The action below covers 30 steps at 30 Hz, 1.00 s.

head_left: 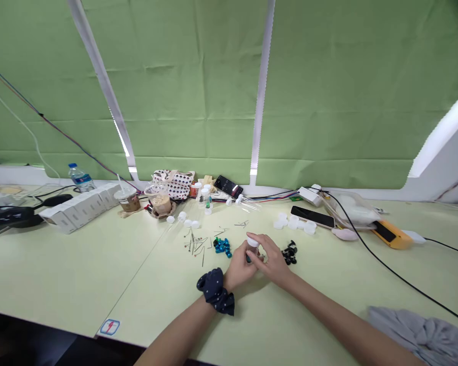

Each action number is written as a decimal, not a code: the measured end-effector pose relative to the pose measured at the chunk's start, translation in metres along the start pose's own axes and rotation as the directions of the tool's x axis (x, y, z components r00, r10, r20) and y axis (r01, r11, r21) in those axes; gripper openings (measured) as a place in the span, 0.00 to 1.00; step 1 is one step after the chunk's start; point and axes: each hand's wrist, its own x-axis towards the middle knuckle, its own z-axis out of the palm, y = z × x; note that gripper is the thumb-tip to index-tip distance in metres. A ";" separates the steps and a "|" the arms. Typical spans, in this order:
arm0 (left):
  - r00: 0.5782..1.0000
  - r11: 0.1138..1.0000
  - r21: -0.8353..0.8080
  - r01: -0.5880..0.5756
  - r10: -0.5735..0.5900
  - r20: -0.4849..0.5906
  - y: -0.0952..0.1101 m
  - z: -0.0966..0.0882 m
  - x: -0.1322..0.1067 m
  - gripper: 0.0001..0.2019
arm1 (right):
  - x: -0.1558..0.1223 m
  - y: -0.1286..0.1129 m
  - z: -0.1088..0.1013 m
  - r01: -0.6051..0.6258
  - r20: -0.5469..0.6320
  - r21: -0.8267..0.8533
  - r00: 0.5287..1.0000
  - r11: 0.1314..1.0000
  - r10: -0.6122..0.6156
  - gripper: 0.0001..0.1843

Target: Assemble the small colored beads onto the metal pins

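Observation:
In front of me, my left hand [240, 267] is wrapped round a small clear vial with a white cap [253, 242]. Something dark shows inside it. The fingers of my right hand [272, 259] close on the vial from the other side, near its cap. Just left of my hands lies a pile of shiny blue pieces [223, 246], with a few green ones at its edge. Small black pieces [289, 252] sit close to the right hand. Further left, thin metal pins or keys [194, 243] are scattered on the table.
White caps [293, 222] and a phone [313, 216] lie at the right. Behind are capped clear tubes [206, 193], another phone [228, 186] and drink cups [161, 202]. White boxes [82, 208] line the left. A black cable [381, 260] crosses the right side near a grey cloth [420, 333].

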 end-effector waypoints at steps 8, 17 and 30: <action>0.957 0.783 0.622 0.018 0.166 -0.237 -0.016 -0.119 0.012 0.16 | 0.091 0.019 0.014 -0.116 -0.131 0.009 0.985 0.993 0.116 0.29; 0.889 0.236 0.893 0.384 0.167 -0.427 -0.077 -0.178 0.043 0.14 | 0.184 0.083 0.127 -0.280 -0.022 -0.032 0.960 0.960 0.279 0.24; 0.905 0.346 0.872 0.346 0.122 -0.408 -0.065 -0.164 0.049 0.09 | 0.161 0.133 0.127 -0.364 0.089 0.118 0.930 0.924 0.356 0.21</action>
